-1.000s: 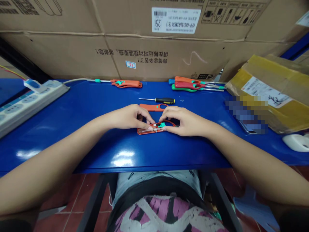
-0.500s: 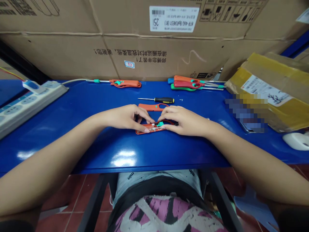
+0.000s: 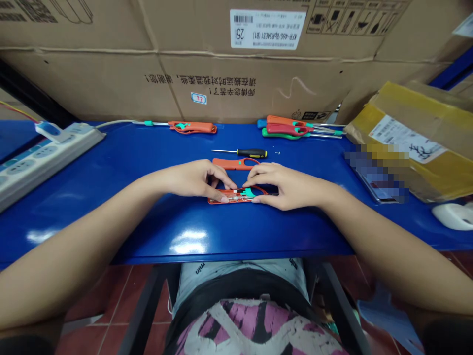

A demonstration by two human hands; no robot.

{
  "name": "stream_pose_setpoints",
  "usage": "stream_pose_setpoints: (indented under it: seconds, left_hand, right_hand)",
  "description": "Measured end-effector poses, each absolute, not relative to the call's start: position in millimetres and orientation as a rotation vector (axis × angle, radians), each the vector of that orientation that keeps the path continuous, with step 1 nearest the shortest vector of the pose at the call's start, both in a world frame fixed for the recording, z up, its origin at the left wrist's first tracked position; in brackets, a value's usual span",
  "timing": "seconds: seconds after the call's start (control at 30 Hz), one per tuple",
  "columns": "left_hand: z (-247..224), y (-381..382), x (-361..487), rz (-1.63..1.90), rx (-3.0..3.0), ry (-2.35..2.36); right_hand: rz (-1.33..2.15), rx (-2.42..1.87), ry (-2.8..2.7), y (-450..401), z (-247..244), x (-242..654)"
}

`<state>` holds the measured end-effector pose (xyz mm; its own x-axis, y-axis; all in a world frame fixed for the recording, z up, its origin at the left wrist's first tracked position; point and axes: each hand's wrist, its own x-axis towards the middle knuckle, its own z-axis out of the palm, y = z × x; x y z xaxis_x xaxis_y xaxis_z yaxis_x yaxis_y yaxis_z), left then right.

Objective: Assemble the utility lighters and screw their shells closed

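Observation:
An opened orange utility lighter (image 3: 234, 198) lies on the blue table, its inner parts and green trigger (image 3: 250, 193) exposed. My left hand (image 3: 197, 179) grips the shell's left part, thumb along the near edge and fingers at the far edge. Around the trigger end, my right hand (image 3: 286, 185) holds the lighter between thumb and fingertips, partly covering the handle loop. Just beyond my hands is the loose orange shell half (image 3: 228, 163). Past that lies a black and yellow screwdriver (image 3: 252, 153), its tip to the left.
Another orange lighter (image 3: 194, 127) lies at the back; several more lighters (image 3: 286, 129) are piled to its right. A power strip (image 3: 48, 153) occupies the left. On the right are a taped carton (image 3: 417, 143), a blurred phone (image 3: 380, 180) and a white mouse (image 3: 453, 216). Large cardboard (image 3: 118, 84) stands behind.
My right thumb and fingers have moved slightly apart and to the right, so more of the green trigger shows. My left hand keeps its hold on the shell.

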<state>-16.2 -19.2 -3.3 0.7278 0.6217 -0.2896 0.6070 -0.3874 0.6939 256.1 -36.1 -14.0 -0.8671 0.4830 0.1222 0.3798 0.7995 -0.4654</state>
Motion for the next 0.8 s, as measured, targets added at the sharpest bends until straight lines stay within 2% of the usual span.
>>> stream_pose_setpoints:
  seconds: [0.2,0.4,0.57,0.8]
  left_hand:
    - [2,-28,-13,0.082,2.159,0.922]
    - [-8,-43,7,0.446,2.205,0.975]
    - [-20,-48,15,0.688,2.392,0.802]
    - [-19,-49,13,0.736,2.59,0.749]
  right_hand:
    - [0.803,-0.754,-2.652,-33,-17,256]
    - [0.858,-0.791,-2.604,-33,-17,255]
    - [0.859,-0.803,-2.606,-33,-16,255]
    - [0.857,-0.779,-2.609,-31,-19,256]
